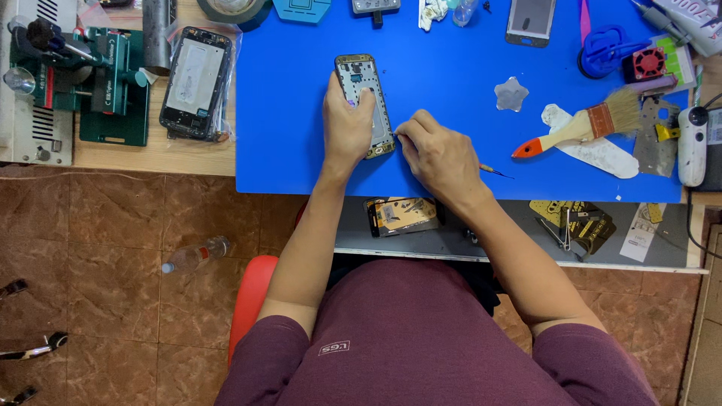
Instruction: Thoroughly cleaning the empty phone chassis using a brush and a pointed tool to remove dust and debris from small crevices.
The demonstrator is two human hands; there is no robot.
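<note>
While the left hand (347,124) lies clamped over the lower half of an opened gold-framed smartphone body (363,90) on the blue work mat (301,135), its fingers wrapped over the frame's right edge, the right hand (440,154) pinches a thin metal-tipped tool with a wooden handle (489,169), fingers closed together on it. The tool's tip meets the phone's lower right edge, near the bottom corner, and its handle end pokes out past the wrist. The phone lies face down, slightly tilted, near the mat's front edge.

Below the desk edge, a shallow grey pull-out tray (519,244) holds a second gold phone part (402,216) at its left, metal tweezers (564,233) and dark gold plates at its right. On the bare wood to the left of the mat, a clear plastic bag (226,83) holds a black phone frame with a pale screen (197,81). On the mat's right side lie a flat paintbrush with an orange and cream handle (579,129) and a small grey star-shaped pick (511,94), well apart from both hands.
</note>
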